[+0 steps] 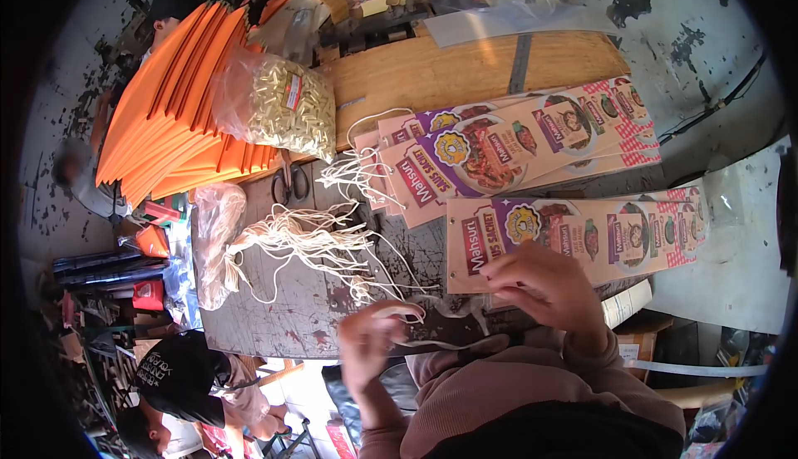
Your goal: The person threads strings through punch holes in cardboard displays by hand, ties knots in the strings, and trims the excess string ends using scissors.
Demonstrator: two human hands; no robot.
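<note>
At the table's front edge, my left hand [370,338] is blurred, its fingers curled around a white cord [407,316]. The cord trails from it toward the right, partly smeared by motion. My right hand [544,284] is bent over the lower left part of a printed cardboard stack [611,247], thumb and fingers close together; what they hold, if anything, is too small to tell. Behind lies a second stack of printed cards [532,147] with white strings [357,178] at its left end. A bundle of cream cords [303,247] is spread left of my hands.
A clear bag of gold-coloured pieces [291,103] stands beside orange folded sheets [179,102]. Black scissors [289,183] lie below the bag. A metal ruler [520,62] rests on a wooden board [399,73]. A person in a black shirt [179,376] is at lower left.
</note>
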